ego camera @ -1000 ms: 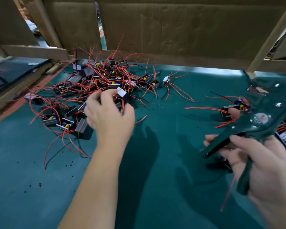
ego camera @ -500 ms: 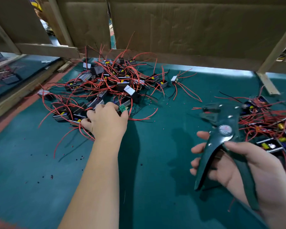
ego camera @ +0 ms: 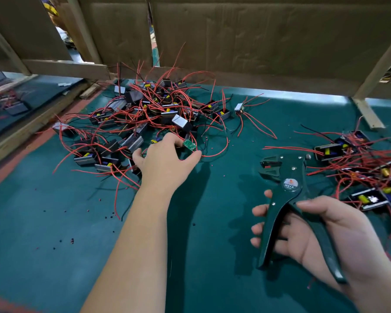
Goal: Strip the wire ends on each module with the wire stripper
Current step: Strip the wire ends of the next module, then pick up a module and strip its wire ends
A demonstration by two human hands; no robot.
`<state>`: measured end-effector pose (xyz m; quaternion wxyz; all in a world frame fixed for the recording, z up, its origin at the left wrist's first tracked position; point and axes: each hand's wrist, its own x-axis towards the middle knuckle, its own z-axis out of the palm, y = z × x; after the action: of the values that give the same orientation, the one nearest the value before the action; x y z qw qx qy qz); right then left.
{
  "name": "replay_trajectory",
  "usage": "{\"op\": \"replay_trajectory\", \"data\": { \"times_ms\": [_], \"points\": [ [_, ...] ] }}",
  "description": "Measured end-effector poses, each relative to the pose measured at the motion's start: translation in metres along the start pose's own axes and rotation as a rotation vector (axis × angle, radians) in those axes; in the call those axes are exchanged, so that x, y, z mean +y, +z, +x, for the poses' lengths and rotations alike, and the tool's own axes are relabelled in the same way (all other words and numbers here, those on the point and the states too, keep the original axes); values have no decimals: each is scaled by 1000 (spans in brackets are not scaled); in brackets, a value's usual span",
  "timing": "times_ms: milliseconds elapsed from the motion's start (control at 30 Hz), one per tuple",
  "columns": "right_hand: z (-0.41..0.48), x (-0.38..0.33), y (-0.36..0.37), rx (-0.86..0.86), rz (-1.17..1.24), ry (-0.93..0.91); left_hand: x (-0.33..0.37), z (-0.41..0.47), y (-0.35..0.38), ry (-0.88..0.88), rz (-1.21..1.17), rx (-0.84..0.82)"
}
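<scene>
Modules point(ego camera: 158, 114), black blocks with red leads, lay in a tangled heap at the far left of the green table point(ego camera: 54, 222). A second heap point(ego camera: 366, 175) sat at the right edge. The left grip point(ego camera: 165, 159) rested palm down on the near edge of the left heap, thumb spread to the right, fingers curled down among the leads. A small green circuit board point(ego camera: 189, 145) stood just beside index finger and thumb. The fingertips were hidden behind the back of the hand, so I could not tell whether this grip was clenched on anything.

The right grip point(ego camera: 339, 240) grasped the wire stripper point(ego camera: 287, 199) — fingers wrapped round the left handle, thumb laid over the top, handles spread apart. The tool was held above the table near the second heap, its head pointing away and leftward, touching no wire. Dark and red specks point(ego camera: 72, 240) were scattered on the table at near left. A cardboard wall point(ego camera: 257, 37) stood behind.
</scene>
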<state>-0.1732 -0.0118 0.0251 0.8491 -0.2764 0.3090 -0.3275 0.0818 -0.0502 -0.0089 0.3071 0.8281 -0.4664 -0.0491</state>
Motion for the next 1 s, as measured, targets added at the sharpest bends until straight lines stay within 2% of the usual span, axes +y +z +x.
{"op": "replay_trajectory", "data": {
  "times_ms": [300,433,533,633,867,1000],
  "points": [
    [2,0,-5,-10,27,-24,2,2,-6,31,-183,73],
    [2,0,-5,-19,33,-18,5,3,1,1,-400,54],
    [1,1,-4,-26,38,-17,8,3,9,-103,-251,65],
    [1,1,-4,-22,29,-18,5,3,13,-83,-173,97],
    [1,0,-3,-16,40,-23,6,5,6,-33,-534,134],
    [0,0,-3,-16,48,-23,5,4,3,38,-534,207]
  ]
}}
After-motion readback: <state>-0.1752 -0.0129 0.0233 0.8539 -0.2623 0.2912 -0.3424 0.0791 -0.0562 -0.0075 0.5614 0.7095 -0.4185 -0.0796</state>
